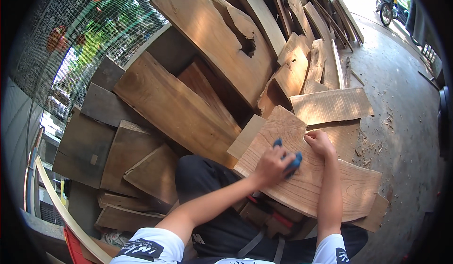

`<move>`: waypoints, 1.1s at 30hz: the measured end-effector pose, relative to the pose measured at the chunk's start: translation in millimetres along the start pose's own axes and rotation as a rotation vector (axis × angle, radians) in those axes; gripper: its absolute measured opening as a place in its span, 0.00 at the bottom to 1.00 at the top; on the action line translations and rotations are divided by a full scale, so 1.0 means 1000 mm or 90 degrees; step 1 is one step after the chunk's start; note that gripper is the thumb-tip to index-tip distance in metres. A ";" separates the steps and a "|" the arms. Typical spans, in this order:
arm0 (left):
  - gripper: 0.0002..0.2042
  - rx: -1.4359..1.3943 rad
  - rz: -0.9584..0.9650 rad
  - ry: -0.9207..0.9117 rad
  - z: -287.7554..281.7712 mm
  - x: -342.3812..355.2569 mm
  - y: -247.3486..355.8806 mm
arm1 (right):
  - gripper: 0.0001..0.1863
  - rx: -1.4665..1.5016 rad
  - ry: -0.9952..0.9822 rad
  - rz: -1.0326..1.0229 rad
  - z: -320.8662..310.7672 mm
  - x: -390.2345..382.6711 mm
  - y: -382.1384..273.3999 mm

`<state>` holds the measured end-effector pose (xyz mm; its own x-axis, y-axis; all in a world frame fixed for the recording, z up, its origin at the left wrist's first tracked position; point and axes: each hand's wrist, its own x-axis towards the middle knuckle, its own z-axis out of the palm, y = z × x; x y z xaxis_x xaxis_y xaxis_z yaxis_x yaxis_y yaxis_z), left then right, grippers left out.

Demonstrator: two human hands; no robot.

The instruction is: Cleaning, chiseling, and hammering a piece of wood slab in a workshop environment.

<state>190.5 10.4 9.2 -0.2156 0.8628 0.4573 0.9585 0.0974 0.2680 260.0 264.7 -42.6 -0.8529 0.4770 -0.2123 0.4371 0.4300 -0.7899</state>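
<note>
A pale wooden board (309,181) with wavy grain lies across my lap, slanting from upper left to lower right. My left hand (275,166) is closed around a small blue pad (293,164) and presses it on the board's face. Motion blurs the hand, and I cannot tell whether the pad is cloth or sponge. At the board's far edge, by a notch, my right hand (319,143) grips the wood with curled fingers. Some of its fingertips are hidden.
Many planks lean on the left and ahead, among them a long brown plank (174,103) and one with a hole (222,42). Just beyond the board rests a rough-sawn piece (332,106). Wood shavings (370,152) litter the concrete floor (401,108). A motorcycle (388,9) stands far right.
</note>
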 end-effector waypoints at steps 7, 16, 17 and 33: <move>0.16 0.093 -0.218 0.094 0.025 0.074 -0.047 | 0.19 -0.013 0.007 -0.039 0.007 0.006 -0.011; 0.13 0.037 0.032 0.041 0.006 0.042 -0.050 | 0.20 0.007 -0.010 0.022 -0.005 -0.002 -0.004; 0.13 0.087 -0.045 0.059 0.000 0.059 -0.071 | 0.21 0.043 0.022 0.004 -0.005 -0.005 -0.001; 0.20 0.009 0.037 -0.060 -0.004 0.013 -0.014 | 0.20 0.053 0.047 0.018 0.001 0.003 0.007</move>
<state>173.0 18.2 15.0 -0.1411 0.9102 0.3893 0.9717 0.0521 0.2304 259.8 268.6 -49.5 -0.8160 0.5444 -0.1943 0.4323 0.3516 -0.8304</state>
